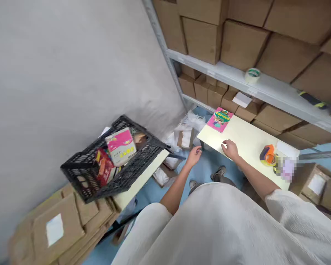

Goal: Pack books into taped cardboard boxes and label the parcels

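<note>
My left hand (194,155) hangs over the gap between the two tables, holding nothing, its fingers loosely apart. Just above the near edge of the pale yellow table (244,141) is my right hand (230,149), also free of anything, with thumb and fingers apart. The nearest thing to it is a pink picture book (220,120) lying flat at that table's far left corner. To the left, a black plastic crate (79,162) sits tilted on another table. Inside it are a pink and white box (121,147) and a red box (103,167), among other items.
A tape dispenser (268,155) rests on the table's right part. Flattened cartons (57,224) are stacked at lower left. Shelves full of cardboard boxes (242,44) rise behind, with a tape roll (253,75) on one ledge. Plastic-wrapped packages (185,138) lie on the floor.
</note>
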The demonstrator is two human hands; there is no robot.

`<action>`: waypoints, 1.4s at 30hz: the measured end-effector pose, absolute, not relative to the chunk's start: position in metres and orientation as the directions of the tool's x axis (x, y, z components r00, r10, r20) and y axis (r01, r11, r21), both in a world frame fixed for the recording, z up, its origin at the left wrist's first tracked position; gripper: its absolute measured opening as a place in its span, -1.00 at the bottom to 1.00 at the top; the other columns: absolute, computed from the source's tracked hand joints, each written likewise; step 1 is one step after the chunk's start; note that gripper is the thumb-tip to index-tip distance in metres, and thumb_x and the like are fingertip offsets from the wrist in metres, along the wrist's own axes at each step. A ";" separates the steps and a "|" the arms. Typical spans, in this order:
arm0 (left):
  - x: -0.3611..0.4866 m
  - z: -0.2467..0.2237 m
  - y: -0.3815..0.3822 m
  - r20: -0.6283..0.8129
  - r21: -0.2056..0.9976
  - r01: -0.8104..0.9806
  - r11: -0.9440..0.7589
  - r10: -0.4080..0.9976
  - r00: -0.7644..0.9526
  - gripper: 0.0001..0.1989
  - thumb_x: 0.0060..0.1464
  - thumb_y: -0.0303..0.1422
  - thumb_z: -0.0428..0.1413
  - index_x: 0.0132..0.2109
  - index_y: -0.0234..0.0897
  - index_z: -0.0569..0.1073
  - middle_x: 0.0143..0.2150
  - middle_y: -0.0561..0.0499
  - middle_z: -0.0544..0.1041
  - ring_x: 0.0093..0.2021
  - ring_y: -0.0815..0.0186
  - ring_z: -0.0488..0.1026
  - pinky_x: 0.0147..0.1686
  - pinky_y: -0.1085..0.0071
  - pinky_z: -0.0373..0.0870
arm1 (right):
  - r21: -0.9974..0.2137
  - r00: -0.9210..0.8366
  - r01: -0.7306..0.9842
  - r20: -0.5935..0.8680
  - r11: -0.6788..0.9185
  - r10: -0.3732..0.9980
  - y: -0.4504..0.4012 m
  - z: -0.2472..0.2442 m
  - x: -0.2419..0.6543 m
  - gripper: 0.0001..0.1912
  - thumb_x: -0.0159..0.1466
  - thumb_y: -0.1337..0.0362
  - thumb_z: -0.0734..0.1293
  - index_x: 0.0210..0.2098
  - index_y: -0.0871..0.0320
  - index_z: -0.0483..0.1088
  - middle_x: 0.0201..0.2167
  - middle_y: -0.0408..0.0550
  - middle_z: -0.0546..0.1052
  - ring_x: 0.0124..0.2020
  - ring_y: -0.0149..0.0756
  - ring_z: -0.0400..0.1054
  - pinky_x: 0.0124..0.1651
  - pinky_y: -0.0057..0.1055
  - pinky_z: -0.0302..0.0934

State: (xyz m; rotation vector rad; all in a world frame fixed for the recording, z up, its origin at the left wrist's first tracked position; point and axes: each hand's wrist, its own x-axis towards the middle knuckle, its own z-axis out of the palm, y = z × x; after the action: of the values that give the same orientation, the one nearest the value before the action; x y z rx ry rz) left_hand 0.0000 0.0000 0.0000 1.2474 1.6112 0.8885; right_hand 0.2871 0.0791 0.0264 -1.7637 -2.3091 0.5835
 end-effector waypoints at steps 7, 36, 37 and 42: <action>-0.058 -0.003 -0.068 -0.233 0.918 0.271 0.289 0.947 -0.219 -0.68 0.28 -0.44 0.18 0.14 -0.22 0.61 0.14 -0.16 0.65 0.12 0.13 0.63 0.20 0.11 0.59 | -0.392 -0.405 0.860 -0.136 0.327 0.904 0.049 0.026 0.200 -0.68 0.49 0.19 0.24 0.07 0.18 0.54 0.06 0.16 0.61 0.02 -0.04 0.47 0.12 -0.20 0.25; -0.131 -0.169 0.150 -0.506 0.844 -0.185 0.504 0.632 -0.587 -0.57 0.27 -0.50 0.19 0.25 -0.21 0.58 0.28 -0.20 0.63 0.28 0.08 0.59 0.37 0.05 0.47 | -0.218 -0.650 0.721 -0.541 0.658 0.533 0.390 -0.156 -0.020 -0.59 0.45 0.31 0.25 0.22 0.18 0.53 0.27 0.23 0.51 0.27 0.09 0.39 0.31 -0.09 0.27; -0.130 -0.184 0.154 -0.519 0.838 -0.200 0.508 0.626 -0.582 -0.57 0.27 -0.50 0.20 0.25 -0.21 0.58 0.28 -0.19 0.63 0.29 0.09 0.58 0.37 0.05 0.46 | -0.178 -0.613 0.737 -0.581 0.651 0.535 0.403 -0.169 -0.019 -0.57 0.45 0.32 0.25 0.24 0.18 0.52 0.30 0.24 0.50 0.28 0.09 0.38 0.32 -0.09 0.27; -0.124 -0.237 0.167 -0.565 0.809 -0.213 0.547 0.626 -0.538 -0.58 0.27 -0.50 0.19 0.24 -0.23 0.58 0.27 -0.20 0.63 0.28 0.09 0.59 0.36 0.04 0.48 | 0.017 -0.413 0.804 -0.703 0.594 0.579 0.462 -0.223 0.004 -0.51 0.43 0.39 0.23 0.30 0.19 0.49 0.35 0.24 0.47 0.32 0.08 0.38 0.34 -0.06 0.26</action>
State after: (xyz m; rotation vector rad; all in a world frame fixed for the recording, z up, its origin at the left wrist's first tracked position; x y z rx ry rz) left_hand -0.1237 0.1672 -0.2367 0.3384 1.8443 1.1210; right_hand 0.0037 0.4617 -0.2228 -1.7161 -3.3706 0.6724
